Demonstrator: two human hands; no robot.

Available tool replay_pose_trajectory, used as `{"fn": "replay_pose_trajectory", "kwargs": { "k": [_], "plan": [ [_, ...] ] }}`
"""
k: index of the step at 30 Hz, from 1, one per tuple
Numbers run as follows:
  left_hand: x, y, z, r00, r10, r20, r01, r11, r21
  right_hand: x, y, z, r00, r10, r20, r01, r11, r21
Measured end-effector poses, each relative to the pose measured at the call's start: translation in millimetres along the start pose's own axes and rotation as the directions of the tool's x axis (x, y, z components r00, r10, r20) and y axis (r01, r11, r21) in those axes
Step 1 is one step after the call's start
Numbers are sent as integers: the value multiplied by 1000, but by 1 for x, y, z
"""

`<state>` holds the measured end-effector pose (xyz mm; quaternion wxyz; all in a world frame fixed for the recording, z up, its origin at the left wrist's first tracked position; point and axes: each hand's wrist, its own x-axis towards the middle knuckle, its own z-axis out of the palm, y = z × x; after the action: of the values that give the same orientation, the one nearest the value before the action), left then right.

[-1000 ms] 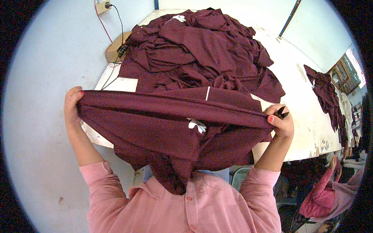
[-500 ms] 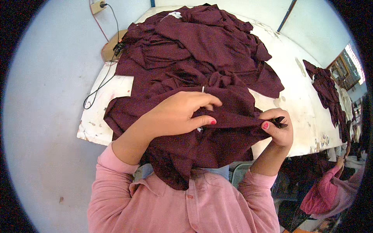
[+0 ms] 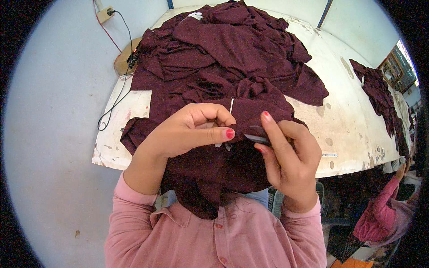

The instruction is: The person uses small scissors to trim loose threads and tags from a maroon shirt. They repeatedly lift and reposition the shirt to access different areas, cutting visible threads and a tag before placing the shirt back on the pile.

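A maroon garment (image 3: 196, 187) hangs over the near table edge and down in front of me. With its thumb against bent fingers, my left hand (image 3: 196, 129) pinches a fold of this cloth. Close to its fingertips, my right hand (image 3: 288, 156) grips small thread snips (image 3: 257, 134) with grey metal blades, their points by the pinched fold. The snips' rear part is hidden in the fingers. Small white bits show under my left thumb, too small to name. A thin white strip (image 3: 232, 104) stands just beyond the left fingers.
A large heap of maroon garments (image 3: 237, 44) covers much of the white table (image 3: 348, 134). More maroon cloth (image 3: 377, 96) lies at the far right. A black cable (image 3: 117, 105) loops by the left wall. At lower right, another person's pink sleeve (image 3: 380, 205) shows.
My right hand has moved left from the cloth's right side to beside my left hand, bringing the snips' blades into view. My left fingers have closed on the fold.
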<state>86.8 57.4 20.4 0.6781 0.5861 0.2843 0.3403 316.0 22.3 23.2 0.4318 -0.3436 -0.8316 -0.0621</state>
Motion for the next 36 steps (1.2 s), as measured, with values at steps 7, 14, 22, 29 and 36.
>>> {"fn": "replay_pose_trajectory", "kwargs": {
  "k": [7,14,22,29,36],
  "plan": [
    [-3,-4,1,988,153,25,-155,980,123,4,10,12,993,-111,-35,108,992,-65],
    [-1,1,3,996,78,-49,-78,997,13,5,10,12,991,-117,-63,114,993,-42],
    [-1,-6,3,986,164,-42,-152,967,204,6,9,11,988,-153,-17,152,987,-50],
    [-1,-6,3,990,136,-30,-128,976,177,7,6,9,985,-170,-3,169,982,-82],
    [0,-7,4,990,140,-30,-135,982,135,7,5,5,988,-152,34,154,985,-80]
  ]
}}
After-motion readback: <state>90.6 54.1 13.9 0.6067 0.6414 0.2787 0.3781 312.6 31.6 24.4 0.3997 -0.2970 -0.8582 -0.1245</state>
